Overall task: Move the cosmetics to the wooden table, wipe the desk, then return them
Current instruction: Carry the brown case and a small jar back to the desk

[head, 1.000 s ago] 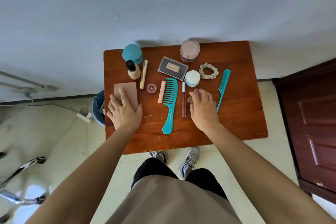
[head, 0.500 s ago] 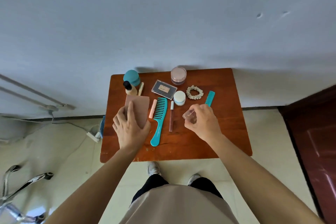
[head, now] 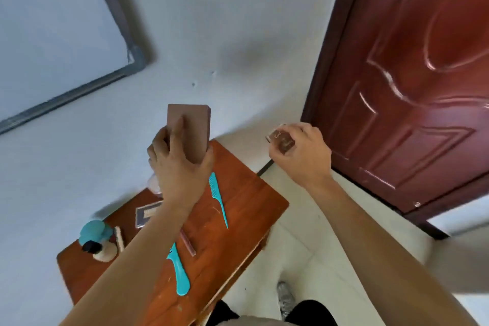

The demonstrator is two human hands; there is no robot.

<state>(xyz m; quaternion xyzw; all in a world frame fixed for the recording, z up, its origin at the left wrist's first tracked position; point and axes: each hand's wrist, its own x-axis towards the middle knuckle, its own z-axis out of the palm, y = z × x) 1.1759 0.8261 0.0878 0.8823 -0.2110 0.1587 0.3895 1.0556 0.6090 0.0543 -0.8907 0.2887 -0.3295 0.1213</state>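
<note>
Reddish-brown wood forms the table [head: 238, 209], which stands against a pale wall, with a dark red panelled door [head: 410, 74] to its right. On the table we record a teal tail comb [head: 218, 200], a teal wide-tooth comb [head: 180, 274], a brown tube [head: 188, 244] between them, a dark palette [head: 146, 216], a teal-capped jar [head: 93, 231] and a black-capped bottle [head: 102, 251] just in front of the jar. The left forearm crosses the table and hides part of the palette and the wide-tooth comb. A grey shoe [head: 285, 296] shows on the tiled floor.

We find the left hand [head: 180, 167] gripping a brown case [head: 190, 127]: its fingers [head: 176, 137] lie across the broad face and the thumb clamps the right edge. The case is off the table, raised over its far end. The right hand [head: 304, 156] has its fingers curled round a small compact [head: 281, 139], pinching it from the right, well clear of the table and in front of the door.

The case stands upright, its long axis running up the frame toward the wall, with the broad face turned to us. The compact is tilted, its long axis slanting from upper left to lower right.
</note>
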